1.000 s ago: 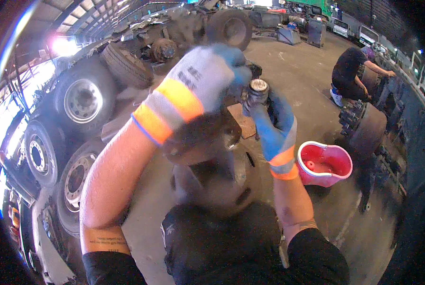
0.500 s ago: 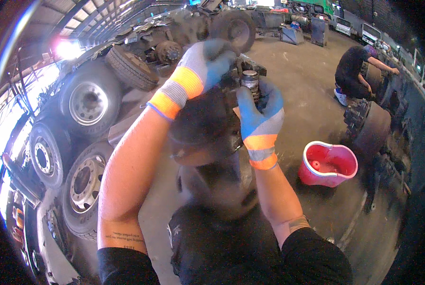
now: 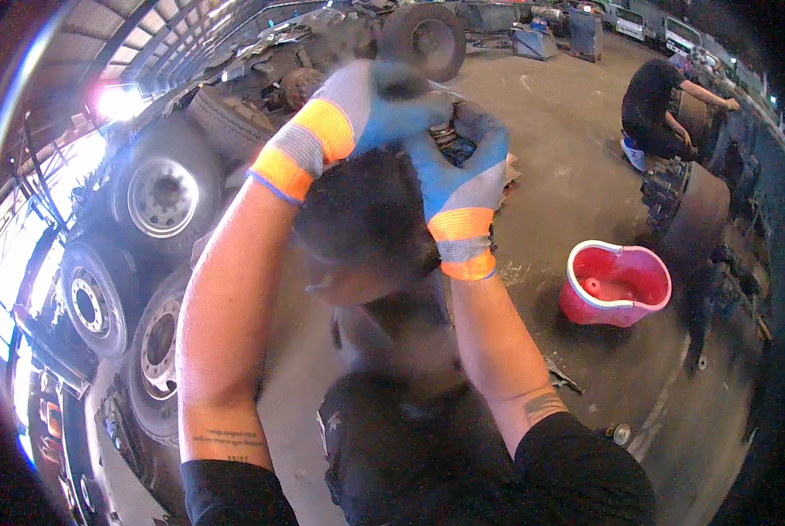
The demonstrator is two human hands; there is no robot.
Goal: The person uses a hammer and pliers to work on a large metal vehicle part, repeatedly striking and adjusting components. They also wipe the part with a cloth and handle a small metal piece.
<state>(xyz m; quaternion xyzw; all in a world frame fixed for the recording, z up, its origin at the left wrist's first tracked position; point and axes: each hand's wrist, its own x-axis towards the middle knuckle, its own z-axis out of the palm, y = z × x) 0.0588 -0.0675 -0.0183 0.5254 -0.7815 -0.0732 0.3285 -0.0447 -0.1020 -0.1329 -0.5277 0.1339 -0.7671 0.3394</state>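
Observation:
Both my hands wear blue-and-grey work gloves with orange cuffs, raised close together at the upper middle. My right hand [image 3: 464, 162] curls its thumb and fingers around a small ringed metal cylinder [image 3: 445, 137], mostly covered by the glove. My left hand [image 3: 390, 107] is bent over beside it, its fingers blurred and closed toward the same spot. What lies under the left fingers is hidden. Below the hands is a large dark, blurred shape [image 3: 366, 215] that I cannot make out.
Truck wheels with pale rims [image 3: 163, 195] stand at left. A tyre [image 3: 425, 44] stands at the back. A pink bucket [image 3: 616, 307] sits on the floor at right. Beyond it, a crouching person [image 3: 655, 112] in black works near a large rusty drum [image 3: 692, 210].
My right hand has moved up and left, against my left hand. The cylinder, upright and plainly seen before, is now largely covered. The whole view has shifted slightly.

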